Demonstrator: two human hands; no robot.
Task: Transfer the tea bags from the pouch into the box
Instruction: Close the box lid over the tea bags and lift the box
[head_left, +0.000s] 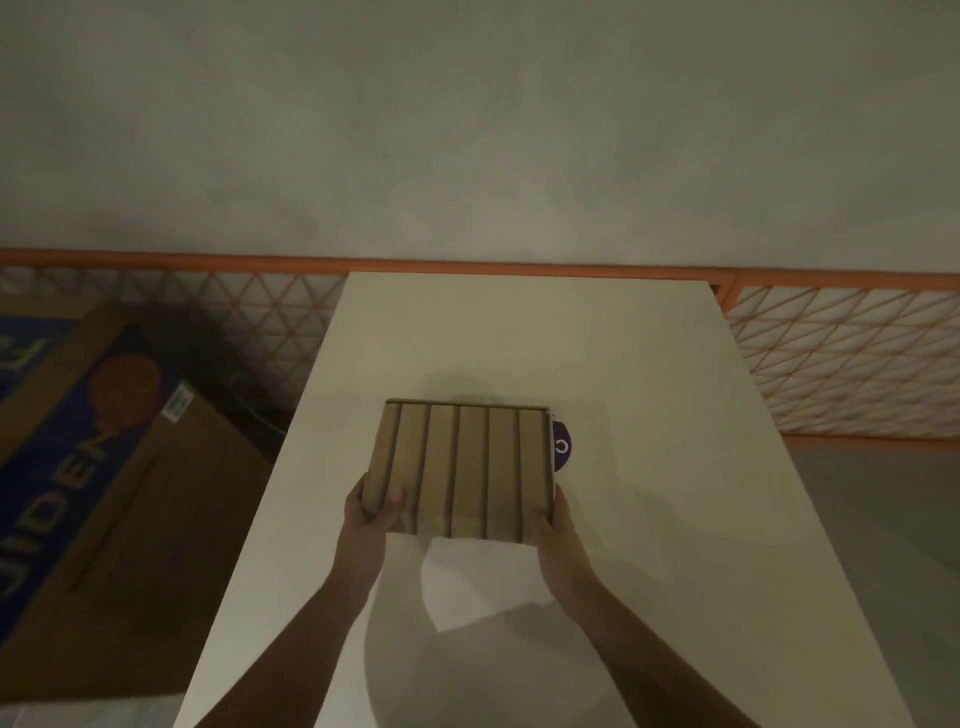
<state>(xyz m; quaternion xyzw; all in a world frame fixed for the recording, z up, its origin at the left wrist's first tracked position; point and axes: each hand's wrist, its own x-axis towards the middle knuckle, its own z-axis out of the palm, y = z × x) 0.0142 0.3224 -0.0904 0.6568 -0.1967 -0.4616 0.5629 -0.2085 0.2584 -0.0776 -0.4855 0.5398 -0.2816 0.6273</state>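
Tan striped pouch, gripped at near corners by left hand and right hand above white table. Purple item behind, unidentifiable. Step: opening, seemingly; next, find the mouth.

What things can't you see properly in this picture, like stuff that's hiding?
- Head view: the purple thing is mostly hidden behind the striped pouch.
- Head view: no tea bags show, and the pouch hides whatever it holds.
- Head view: the fingers of the left hand and right hand are hidden under the pouch.
- Head view: the printed cardboard box is cut off by the left edge.
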